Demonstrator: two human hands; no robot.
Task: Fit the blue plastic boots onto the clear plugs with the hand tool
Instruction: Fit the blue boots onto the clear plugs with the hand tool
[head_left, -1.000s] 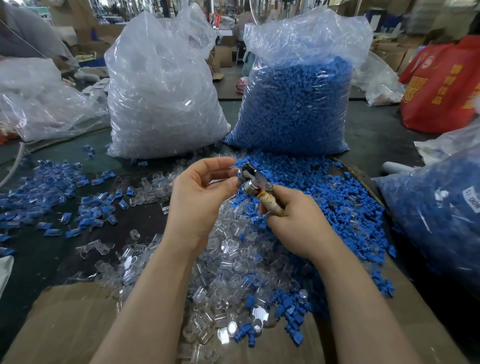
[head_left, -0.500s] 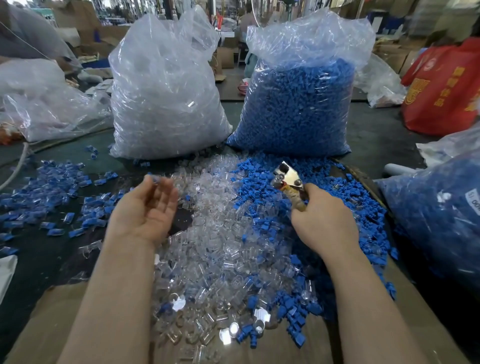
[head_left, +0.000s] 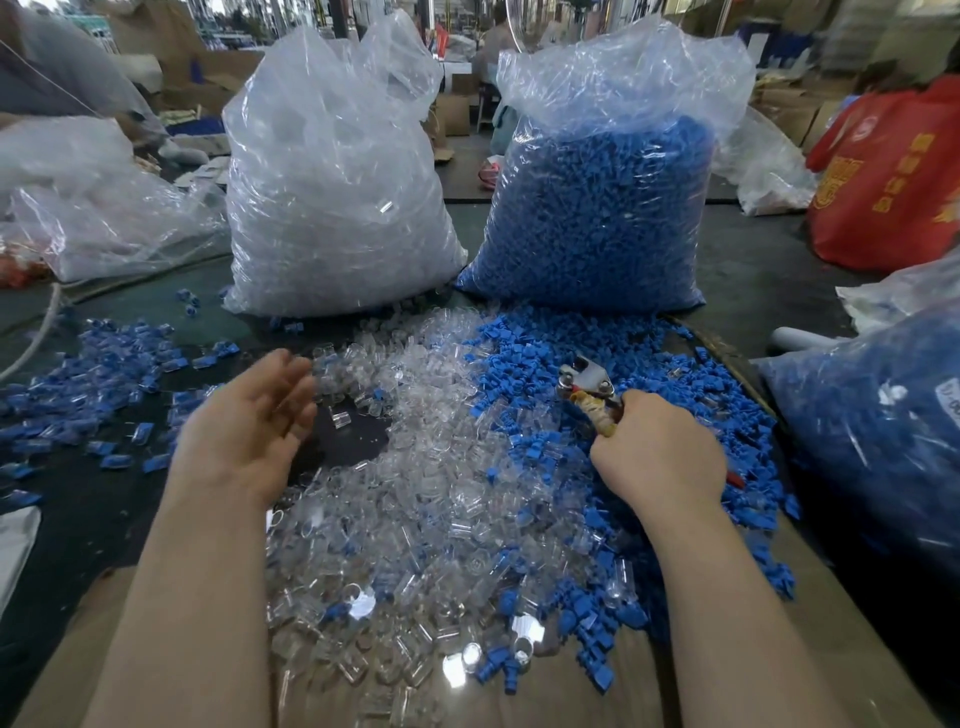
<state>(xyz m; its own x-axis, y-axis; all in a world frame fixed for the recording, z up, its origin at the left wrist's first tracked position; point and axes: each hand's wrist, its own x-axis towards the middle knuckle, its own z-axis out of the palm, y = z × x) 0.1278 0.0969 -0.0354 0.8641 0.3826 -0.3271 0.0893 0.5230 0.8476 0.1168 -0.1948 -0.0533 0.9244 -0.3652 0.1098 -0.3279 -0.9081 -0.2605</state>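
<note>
since earlier: both hands were joined at the tool a second ago; the left hand (head_left: 244, 431) has swung out to the left and stayed there, the right hand (head_left: 657, 447) has drawn right with the tool.
hand tool (head_left: 589, 387): gripped in the right hand's curled fingers, metal head up, tape-wound handle running into the fist, above the blue heap.
left hand: palm up, fingers loose and spread, holding nothing that i can see; fingertips blurred.
clear plugs (head_left: 431, 499): loose heap on the table between the hands, spilling toward the near edge.
blue boots (head_left: 540, 353): loose heap just right of the plugs, mixing with them at the seam.
clear bag, left (head_left: 332, 171): upright behind the heaps, stuffed with clear parts.
clear bag, right (head_left: 597, 208): upright beside it, filled with blue boots.
side bag (head_left: 883, 415): cut off at right edge, blue parts inside, label unreadable.
left scatter (head_left: 88, 364): blue-and-clear pieces, too small to tell whether fitted.
red bag (head_left: 893, 176): far right, contents hidden.
</note>
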